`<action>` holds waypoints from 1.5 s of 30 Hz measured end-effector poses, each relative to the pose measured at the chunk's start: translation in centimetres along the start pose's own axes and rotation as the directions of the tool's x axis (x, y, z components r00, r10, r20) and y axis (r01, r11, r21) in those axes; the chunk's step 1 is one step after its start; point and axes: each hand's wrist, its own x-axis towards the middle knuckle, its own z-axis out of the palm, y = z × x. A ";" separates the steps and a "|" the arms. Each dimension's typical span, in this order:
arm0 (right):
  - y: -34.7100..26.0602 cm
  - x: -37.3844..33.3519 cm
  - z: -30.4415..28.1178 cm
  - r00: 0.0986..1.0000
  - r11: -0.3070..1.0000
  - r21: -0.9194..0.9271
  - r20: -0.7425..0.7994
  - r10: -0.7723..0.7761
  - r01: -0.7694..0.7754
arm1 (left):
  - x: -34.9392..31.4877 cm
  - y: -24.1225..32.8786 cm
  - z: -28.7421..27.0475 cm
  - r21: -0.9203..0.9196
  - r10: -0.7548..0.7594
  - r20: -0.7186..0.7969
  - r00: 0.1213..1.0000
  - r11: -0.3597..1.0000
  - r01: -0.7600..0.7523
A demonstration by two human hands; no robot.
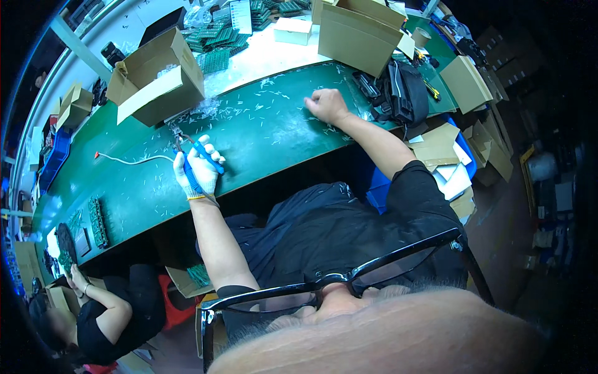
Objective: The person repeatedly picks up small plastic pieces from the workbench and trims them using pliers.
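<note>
My left hand (pixel 200 169), in a white knit glove, is closed round the blue-handled pliers (pixel 194 181). Their handles spread apart, and the metal jaws (pixel 177 133) point away from me, beside the near corner of an open cardboard box (pixel 163 100). A pale cable (pixel 134 161) with a red tip runs left over the green table (pixel 268 156) from beside this hand. My bare right hand (pixel 327 106) rests on the table further right, curled into a loose fist; nothing shows in it.
Small white clippings (pixel 265 107) litter the table. Green circuit boards (pixel 218 37) are piled at the back, near a white box (pixel 292 30) and a larger carton (pixel 361 37). A black bag (pixel 403 93) lies right of my hand. A co-worker's hand (pixel 77 279) is at lower left.
</note>
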 end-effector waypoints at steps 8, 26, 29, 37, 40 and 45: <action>-0.5 8.3 0.0 0.798 0.176 0.846 0.378 0.470 -0.503 | 0.3 0.6 0.9 -0.011 -0.027 -0.035 0.999 1.000 0.027; -39.1 32.1 0.3 0.911 0.911 -0.085 0.129 -0.391 0.403 | -1.1 0.7 0.4 -0.078 -0.022 -0.053 0.998 0.997 0.018; -33.5 33.6 4.6 0.905 0.928 -0.048 0.245 -0.348 0.370 | 1.1 -0.3 1.1 -0.081 -0.085 -0.020 0.996 0.993 0.083; -32.1 29.7 4.8 0.823 0.796 0.229 -0.040 -0.567 0.560 | 0.3 0.3 0.1 -0.121 -0.043 0.036 0.998 0.992 0.047; -32.5 23.9 5.4 0.817 0.675 0.525 -0.068 -0.573 0.518 | -1.9 0.5 -0.9 0.103 -0.224 0.305 0.926 0.974 0.202; -29.2 18.5 6.6 0.895 0.697 0.714 0.349 -0.278 -0.062 | -1.7 0.1 0.5 0.280 -0.380 0.273 0.884 0.911 0.305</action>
